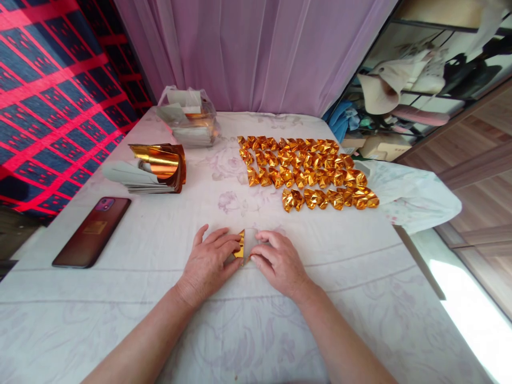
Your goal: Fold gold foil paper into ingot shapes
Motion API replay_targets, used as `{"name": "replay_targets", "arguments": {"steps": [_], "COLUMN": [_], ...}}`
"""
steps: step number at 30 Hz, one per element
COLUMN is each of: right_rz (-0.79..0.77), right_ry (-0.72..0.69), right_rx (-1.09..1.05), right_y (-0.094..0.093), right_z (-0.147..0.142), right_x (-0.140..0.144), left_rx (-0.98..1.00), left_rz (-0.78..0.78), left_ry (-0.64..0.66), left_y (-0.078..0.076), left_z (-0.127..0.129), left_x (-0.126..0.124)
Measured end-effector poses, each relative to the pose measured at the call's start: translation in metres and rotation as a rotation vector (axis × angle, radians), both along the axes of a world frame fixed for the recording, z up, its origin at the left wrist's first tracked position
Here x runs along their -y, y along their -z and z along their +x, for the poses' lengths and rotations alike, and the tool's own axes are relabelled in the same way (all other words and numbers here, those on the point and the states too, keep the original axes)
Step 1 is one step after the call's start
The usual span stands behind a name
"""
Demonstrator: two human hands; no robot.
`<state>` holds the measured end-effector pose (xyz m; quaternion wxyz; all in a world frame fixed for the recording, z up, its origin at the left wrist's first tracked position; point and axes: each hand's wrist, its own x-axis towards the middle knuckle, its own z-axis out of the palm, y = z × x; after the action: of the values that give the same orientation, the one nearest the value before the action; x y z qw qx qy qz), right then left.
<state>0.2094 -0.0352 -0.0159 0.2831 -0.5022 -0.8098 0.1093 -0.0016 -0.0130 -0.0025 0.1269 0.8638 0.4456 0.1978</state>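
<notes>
A small gold-and-white foil paper (245, 244) lies on the white floral tablecloth (168, 234), partly folded. My left hand (210, 264) presses on its left part with fingers bent over it. My right hand (278, 261) presses its right part, fingertips on the white side. Both hands rest flat on the table near the front middle. Most of the paper is hidden under my fingers.
Several folded gold foil pieces (308, 170) lie in rows at the back right. A stack of gold foil sheets (154, 168) sits at the left, a clear bag of paper (190, 117) behind it. A dark red phone (93, 230) lies at the left edge.
</notes>
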Motion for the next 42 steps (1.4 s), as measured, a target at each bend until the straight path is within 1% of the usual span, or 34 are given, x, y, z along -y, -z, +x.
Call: {"name": "replay_targets", "arguments": {"steps": [4,16,21,33,42], "right_rz": [-0.017,0.007,-0.003,-0.012,-0.011], "right_ry": [0.039,0.129,0.146,0.187,0.192], "right_rx": [-0.018,-0.074,-0.069,-0.059,-0.057], "right_y": [0.000,0.001,0.000,0.000,0.002], "right_z": [-0.004,-0.014,-0.016,-0.019,-0.020], "right_x": [-0.003,-0.003,-0.003,-0.003,-0.003], "left_rx": [0.011,0.025,0.021,0.040,0.041], "left_rz": [-0.022,-0.076,-0.075,-0.048,-0.048], "left_ry": [-0.001,-0.002,-0.001,-0.050,-0.052], "left_y": [-0.001,-0.003,-0.004,0.000,0.000], "left_z": [0.000,0.000,0.001,0.004,0.004], "left_x": [0.000,0.001,0.002,0.004,0.004]}}
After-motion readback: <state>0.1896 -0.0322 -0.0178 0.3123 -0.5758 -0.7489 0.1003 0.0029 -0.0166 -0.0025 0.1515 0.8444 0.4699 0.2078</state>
